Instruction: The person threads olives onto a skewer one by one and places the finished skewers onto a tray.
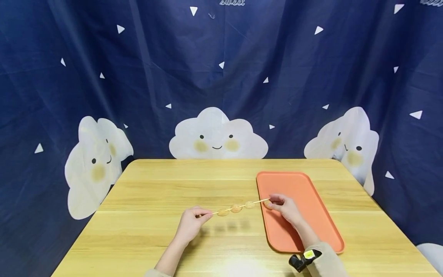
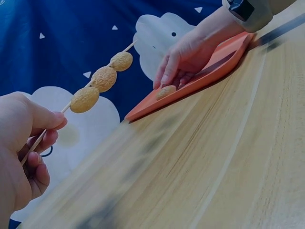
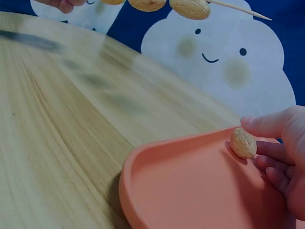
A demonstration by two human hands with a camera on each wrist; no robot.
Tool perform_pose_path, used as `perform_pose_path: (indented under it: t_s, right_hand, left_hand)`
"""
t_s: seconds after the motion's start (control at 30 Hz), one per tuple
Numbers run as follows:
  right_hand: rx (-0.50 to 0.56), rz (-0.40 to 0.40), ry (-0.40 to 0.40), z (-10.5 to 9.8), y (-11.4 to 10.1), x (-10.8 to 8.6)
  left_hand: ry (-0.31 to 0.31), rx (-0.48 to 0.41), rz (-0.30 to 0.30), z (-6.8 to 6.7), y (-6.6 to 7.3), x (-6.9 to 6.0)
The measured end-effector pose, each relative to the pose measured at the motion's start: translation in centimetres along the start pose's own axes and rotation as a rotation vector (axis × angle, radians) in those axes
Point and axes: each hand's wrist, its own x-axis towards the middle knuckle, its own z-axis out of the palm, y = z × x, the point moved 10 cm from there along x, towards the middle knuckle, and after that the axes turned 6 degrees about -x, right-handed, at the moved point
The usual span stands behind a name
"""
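Note:
My left hand (image 1: 193,223) pinches the lower end of a thin wooden skewer (image 2: 65,108), which slants upward over the table. Threaded on it are three wrinkled golden-brown food balls (image 2: 104,78), with the bare pointed tip (image 3: 257,15) sticking out past the last one. Over the orange tray (image 3: 190,181), my right hand (image 1: 286,208) holds a loose ball (image 3: 243,143) of the same look between thumb and fingers. This ball is low, close to the tray's surface; whether it touches the tray I cannot tell. The skewer tip is apart from the right hand in the wrist views.
The tray lies lengthwise on the right side of a light wooden table (image 1: 155,184), its raised rim running all round. A dark blue curtain (image 1: 221,84) with smiling clouds hangs behind the table. A black device (image 1: 301,261) is strapped to the right wrist.

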Motion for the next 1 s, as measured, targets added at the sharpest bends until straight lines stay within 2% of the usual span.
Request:
perform_pose_path:
  t_s: [0.3, 0.4, 0.63, 1.0]
  right_hand:
    - [-0.090, -0.018, 0.023, 0.48, -0.13, -0.05]
    - [-0.090, -0.009, 0.030, 0.55, -0.17, -0.07]
    - [-0.115, -0.009, 0.054, 0.54, -0.11, -0.02]
    - [-0.106, -0.012, 0.046, 0.30, -0.38, -0.46]
  left_hand:
    - [-0.012, 0.004, -0.007, -0.15, -0.30, -0.17]
    - [-0.003, 0.017, -0.021, -0.31, -0.46, -0.13]
    - [-0.005, 0.020, -0.006, -0.34, -0.46, -0.19]
    - [0.004, -0.005, -0.020, -0.45, -0.19, -0.28]
